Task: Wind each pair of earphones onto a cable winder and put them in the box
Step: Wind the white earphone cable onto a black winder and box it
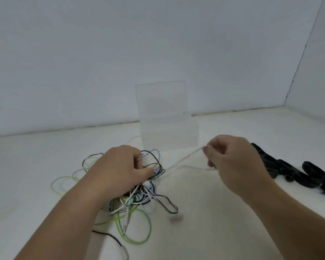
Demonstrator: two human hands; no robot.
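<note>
A tangle of earphone cables [139,196] in white, black, green and blue lies on the white table in front of me. My left hand [120,167] sits on top of the tangle, its fingers curled into the cables. My right hand [233,162] is raised to the right and pinches a white earphone cable [184,158], which runs taut from the tangle up to its fingers. A clear plastic box [169,134] with its lid standing upright is behind the tangle. Black cable winders [293,171] lie at the right.
A white wall stands behind the box and another closes off the right side. A green cable loop [135,233] and a black cable with a white end [118,243] lie near the front edge.
</note>
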